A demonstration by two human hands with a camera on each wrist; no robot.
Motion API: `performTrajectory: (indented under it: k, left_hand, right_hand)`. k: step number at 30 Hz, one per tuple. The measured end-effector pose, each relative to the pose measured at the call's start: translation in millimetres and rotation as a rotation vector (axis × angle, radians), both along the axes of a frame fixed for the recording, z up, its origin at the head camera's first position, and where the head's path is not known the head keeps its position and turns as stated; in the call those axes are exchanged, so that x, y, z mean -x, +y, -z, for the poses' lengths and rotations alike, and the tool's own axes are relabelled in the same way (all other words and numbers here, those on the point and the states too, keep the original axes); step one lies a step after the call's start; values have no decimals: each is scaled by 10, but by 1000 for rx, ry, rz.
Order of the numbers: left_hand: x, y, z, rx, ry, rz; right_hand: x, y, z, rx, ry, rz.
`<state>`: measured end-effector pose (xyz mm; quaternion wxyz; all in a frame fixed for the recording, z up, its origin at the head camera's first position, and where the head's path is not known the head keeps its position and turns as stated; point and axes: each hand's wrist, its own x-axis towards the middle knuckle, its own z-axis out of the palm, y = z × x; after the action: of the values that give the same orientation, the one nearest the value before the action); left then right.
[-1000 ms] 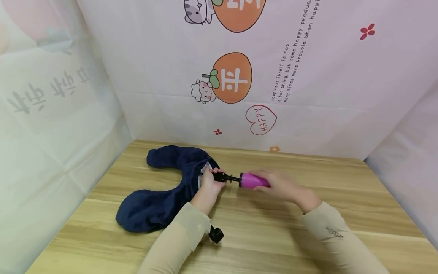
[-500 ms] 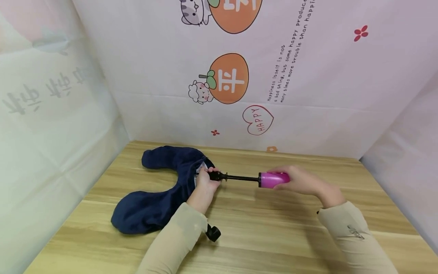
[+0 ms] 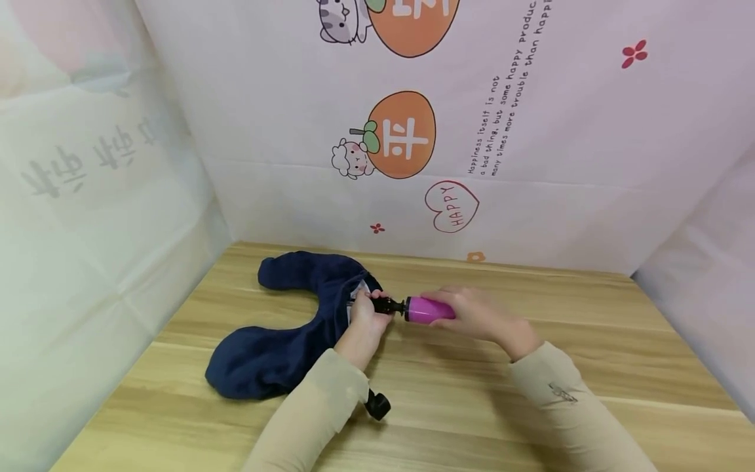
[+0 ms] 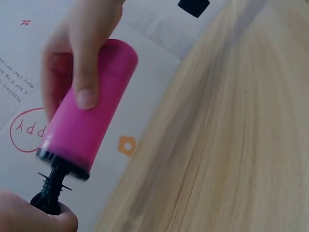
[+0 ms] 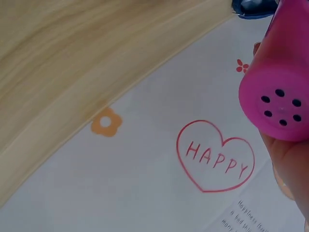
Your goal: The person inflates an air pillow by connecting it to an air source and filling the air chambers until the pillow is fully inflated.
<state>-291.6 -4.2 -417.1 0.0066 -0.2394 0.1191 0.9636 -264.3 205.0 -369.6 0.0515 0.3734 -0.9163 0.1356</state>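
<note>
A navy U-shaped neck pillow (image 3: 301, 328) lies on the wooden table, with a pale inner part showing at an opening in its curved side. At that opening my left hand (image 3: 367, 322) grips the black nozzle end of a pink hand pump (image 3: 429, 310). My right hand (image 3: 478, 314) holds the pump's pink barrel, thumb along its side in the left wrist view. Barrel and left hand are close together, with only a short bit of black rod (image 4: 54, 179) between them. In the right wrist view the barrel's round end (image 5: 280, 106) shows several small holes.
A black wrist-worn device (image 3: 377, 405) sticks out beside the left sleeve. Behind the wooden table (image 3: 448, 419) stands a white printed backdrop (image 3: 548, 223), and similar sheets rise at the left and right sides.
My right hand first pulled the pink barrel out to the right, baring a long black rod, then pushed it back left toward my left hand. The left hand keeps its grip at the pillow.
</note>
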Motion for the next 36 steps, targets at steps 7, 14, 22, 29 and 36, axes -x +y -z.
performTrajectory:
  k: [7,14,22,29,36]
  left_hand:
    - [3,-49,-1,29,2,53]
    - [-9,-132,-22,11,-4,31]
    - [-16,-79,-17,18,16,-3]
    - [-39,65,-26,-10,11,10]
    - [-25,-22,-10,3,13,25]
  right_hand:
    - [-53,380,-21,100,-158,60]
    - [-89,660,-119,165,-306,134]
    - [-111,599,-99,100,-142,114]
    - [-55,60,49,72,39,-8]
    - [-64,35,52,99,-2,26]
